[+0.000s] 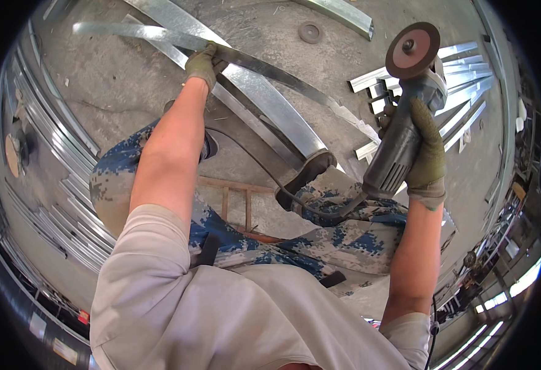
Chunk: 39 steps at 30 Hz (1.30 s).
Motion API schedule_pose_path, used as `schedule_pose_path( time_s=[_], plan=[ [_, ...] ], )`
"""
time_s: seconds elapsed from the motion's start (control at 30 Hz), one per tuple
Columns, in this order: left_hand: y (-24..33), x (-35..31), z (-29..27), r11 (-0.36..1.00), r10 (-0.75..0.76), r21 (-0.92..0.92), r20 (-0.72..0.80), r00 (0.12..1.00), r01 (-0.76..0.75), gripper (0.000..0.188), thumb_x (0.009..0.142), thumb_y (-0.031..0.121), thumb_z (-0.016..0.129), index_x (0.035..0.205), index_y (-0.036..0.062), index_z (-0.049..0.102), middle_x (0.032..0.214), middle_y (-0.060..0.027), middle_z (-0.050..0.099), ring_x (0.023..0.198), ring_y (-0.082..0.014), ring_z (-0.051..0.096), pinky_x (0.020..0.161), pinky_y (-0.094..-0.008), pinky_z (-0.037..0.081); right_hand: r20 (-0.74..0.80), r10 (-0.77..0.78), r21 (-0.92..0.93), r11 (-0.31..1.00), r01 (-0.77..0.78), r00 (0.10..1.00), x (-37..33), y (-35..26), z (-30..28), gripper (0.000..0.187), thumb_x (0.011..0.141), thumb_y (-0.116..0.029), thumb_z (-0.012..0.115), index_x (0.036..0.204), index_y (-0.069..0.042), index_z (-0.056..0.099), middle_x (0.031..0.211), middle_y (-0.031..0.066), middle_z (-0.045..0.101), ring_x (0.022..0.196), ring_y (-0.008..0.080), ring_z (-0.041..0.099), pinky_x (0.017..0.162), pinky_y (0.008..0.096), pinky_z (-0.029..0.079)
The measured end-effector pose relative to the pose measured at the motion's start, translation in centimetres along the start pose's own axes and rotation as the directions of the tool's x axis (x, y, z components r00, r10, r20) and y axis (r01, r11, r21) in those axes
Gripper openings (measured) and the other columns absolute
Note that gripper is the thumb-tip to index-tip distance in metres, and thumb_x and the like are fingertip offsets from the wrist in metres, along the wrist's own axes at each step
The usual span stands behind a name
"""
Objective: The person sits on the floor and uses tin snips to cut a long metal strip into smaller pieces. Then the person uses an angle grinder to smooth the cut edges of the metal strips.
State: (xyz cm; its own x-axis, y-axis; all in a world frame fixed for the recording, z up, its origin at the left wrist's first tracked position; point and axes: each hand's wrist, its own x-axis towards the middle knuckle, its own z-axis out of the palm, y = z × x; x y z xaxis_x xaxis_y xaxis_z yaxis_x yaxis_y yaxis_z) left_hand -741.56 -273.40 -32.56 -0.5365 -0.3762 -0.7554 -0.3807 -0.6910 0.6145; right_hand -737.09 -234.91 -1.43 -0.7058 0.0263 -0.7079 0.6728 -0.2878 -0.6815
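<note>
My left hand (202,64), in an olive work glove, is closed around a long thin metal strip (273,71), its fingers partly hidden. The strip runs from the upper left toward the right, and its right end looks jagged. In the same kind of glove, my right hand (427,145) grips the dark body of an angle grinder (389,161). A reddish-brown disc (400,54) is fitted at its raised head, apart from the strip. Whether the disc spins cannot be told. Below the strip lies a wide galvanized metal channel (261,97), with my dark shoe (312,171) at its near end.
A loose disc (310,32) lies on the concrete floor, near another metal channel (344,17). Short cut metal profiles (467,77) are piled at right; long ones (57,148) line the left. The grinder's cord (252,157) trails past my legs, above a wooden frame (236,194).
</note>
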Motion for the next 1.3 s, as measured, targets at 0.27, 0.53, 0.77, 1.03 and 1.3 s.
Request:
schedule_pose_path(
  time_s=[0.27, 0.53, 0.77, 1.03, 1.3],
  plan=[
    [3.2, -1.4, 1.7, 0.900, 0.063, 0.436, -0.082, 0.995, -0.021, 0.037, 0.101, 0.021, 0.072, 0.115, -0.0121, 0.062, 0.097, -0.0223, 0.076, 0.072, -0.0356, 0.075, 0.059, -0.0400, 0.062, -0.049, 0.057, -0.041, 0.997, -0.059, 0.997, -0.5, -0.2, 0.3, 0.045, 0.096, -0.033, 0.079, 0.120, 0.003, 0.067, 0.101, 0.0144, 0.076, 0.085, 0.0240, 0.075, 0.075, 0.0349, 0.063],
    [0.2, 1.1, -1.3, 0.982, -0.004, 0.186, 0.035, 0.999, -0.002, 0.021, 0.097, 0.006, 0.074, 0.110, -0.0064, 0.063, 0.094, -0.0204, 0.073, 0.069, -0.0313, 0.075, 0.060, -0.0416, 0.069, 0.011, 0.079, -0.067, 0.995, -0.079, 0.997, -0.2, -0.2, 0.8, 0.049, 0.095, -0.035, 0.079, 0.121, 0.005, 0.064, 0.102, 0.0144, 0.075, 0.084, 0.0224, 0.075, 0.070, 0.0343, 0.064],
    [-0.4, 0.3, -0.5, 0.980, 0.003, 0.199, 0.045, 0.999, -0.011, 0.029, 0.100, 0.011, 0.073, 0.116, -0.0095, 0.060, 0.109, -0.0232, 0.070, 0.094, -0.0350, 0.075, 0.078, -0.0421, 0.071, 0.008, 0.033, -0.082, 0.996, -0.032, 0.999, -0.1, 0.3, 0.6, 0.053, 0.099, -0.033, 0.073, 0.135, 0.004, 0.061, 0.107, 0.0165, 0.074, 0.089, 0.0244, 0.075, 0.078, 0.0362, 0.063],
    [1.9, 1.1, -1.1, 0.846, -0.233, 0.523, 0.177, 0.956, 0.109, 0.051, 0.099, 0.032, 0.078, 0.125, -0.0083, 0.062, 0.106, -0.0170, 0.075, 0.087, -0.0292, 0.077, 0.073, -0.0346, 0.067, -0.001, 0.043, -0.089, 0.995, -0.043, 0.999, 0.0, 0.4, 0.9, 0.050, 0.096, -0.032, 0.077, 0.129, 0.002, 0.060, 0.103, 0.0142, 0.074, 0.087, 0.0222, 0.074, 0.071, 0.0348, 0.064],
    [4.2, 1.9, 1.7, 0.416, -0.266, 0.906, 0.038, 0.963, 0.079, 0.057, 0.093, 0.061, 0.074, 0.096, 0.0039, 0.074, 0.081, -0.0071, 0.076, 0.064, -0.0169, 0.071, 0.060, -0.0355, 0.056, -0.039, 0.024, -0.148, 0.988, -0.030, 0.999, -0.2, 0.4, 1.0, 0.050, 0.096, -0.033, 0.078, 0.127, 0.002, 0.060, 0.102, 0.0142, 0.073, 0.086, 0.0228, 0.074, 0.072, 0.0354, 0.064]
  ],
)
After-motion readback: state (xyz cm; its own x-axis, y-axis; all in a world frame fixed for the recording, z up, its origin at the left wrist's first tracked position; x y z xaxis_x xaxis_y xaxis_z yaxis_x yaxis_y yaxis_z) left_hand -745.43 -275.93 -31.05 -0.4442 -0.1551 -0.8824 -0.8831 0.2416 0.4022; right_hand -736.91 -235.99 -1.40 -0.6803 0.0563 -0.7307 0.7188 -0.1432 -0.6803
